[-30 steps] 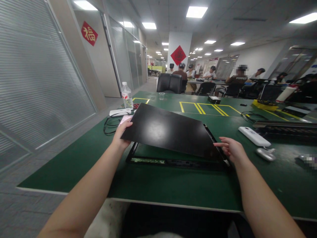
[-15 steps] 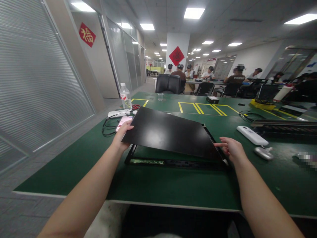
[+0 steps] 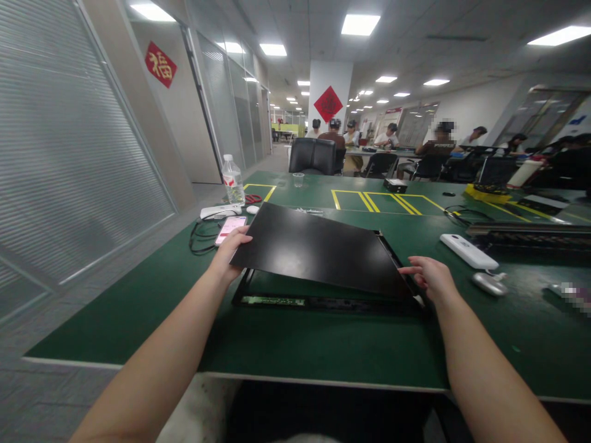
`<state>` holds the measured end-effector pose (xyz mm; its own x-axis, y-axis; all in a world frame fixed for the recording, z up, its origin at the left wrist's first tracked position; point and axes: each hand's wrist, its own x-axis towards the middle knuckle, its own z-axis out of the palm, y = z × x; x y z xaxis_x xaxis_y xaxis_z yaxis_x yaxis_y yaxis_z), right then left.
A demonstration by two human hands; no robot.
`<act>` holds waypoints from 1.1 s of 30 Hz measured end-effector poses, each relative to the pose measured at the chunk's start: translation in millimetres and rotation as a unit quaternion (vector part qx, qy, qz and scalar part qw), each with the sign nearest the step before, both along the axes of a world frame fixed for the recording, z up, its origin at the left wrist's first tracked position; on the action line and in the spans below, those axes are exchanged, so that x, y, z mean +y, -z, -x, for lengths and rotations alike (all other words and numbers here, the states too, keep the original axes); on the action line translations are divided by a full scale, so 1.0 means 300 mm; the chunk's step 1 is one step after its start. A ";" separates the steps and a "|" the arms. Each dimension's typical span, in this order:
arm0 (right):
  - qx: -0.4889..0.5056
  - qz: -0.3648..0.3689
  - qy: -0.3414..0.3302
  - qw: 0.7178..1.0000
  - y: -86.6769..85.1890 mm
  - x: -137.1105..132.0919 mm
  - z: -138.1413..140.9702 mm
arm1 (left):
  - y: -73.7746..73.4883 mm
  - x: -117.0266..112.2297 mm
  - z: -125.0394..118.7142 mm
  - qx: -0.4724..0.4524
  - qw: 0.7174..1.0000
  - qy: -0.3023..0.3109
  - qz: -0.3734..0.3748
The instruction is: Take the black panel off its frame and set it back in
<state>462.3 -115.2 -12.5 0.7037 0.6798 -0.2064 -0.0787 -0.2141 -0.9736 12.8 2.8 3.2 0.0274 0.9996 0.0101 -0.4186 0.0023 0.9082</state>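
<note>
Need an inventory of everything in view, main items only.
table: 1, green, foreground
frame: 1, black, on table
panel: 1, black, tilted over frame
bottle: 1, clear, table's far left
cup: 1, clear, table's far side
phone: 1, pinkish screen, left of panel
long devices: 2, white, either side of panel
gadget: 1, silver, right of frame
diamond signs: 2, red, background
people: several, mixed clothing, background
left grip: 1, bare, holding panel's left edge
right grip: 1, bare, by panel's right edge

Gold 福 (image 3: 161, 65), on red diamond sign (image 3: 161, 64)
</note>
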 end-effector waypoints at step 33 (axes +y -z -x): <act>-0.103 0.019 0.025 0.994 -0.010 -0.013 0.008 | 0.021 -0.014 -0.044 0.038 0.999 0.003 0.033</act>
<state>459.9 -119.2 -9.6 0.7659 0.6380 -0.0794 0.1108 -0.2526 -0.9612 26.0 -1.5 -3.2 0.0310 0.9979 -0.0572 -0.3480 0.0644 0.9353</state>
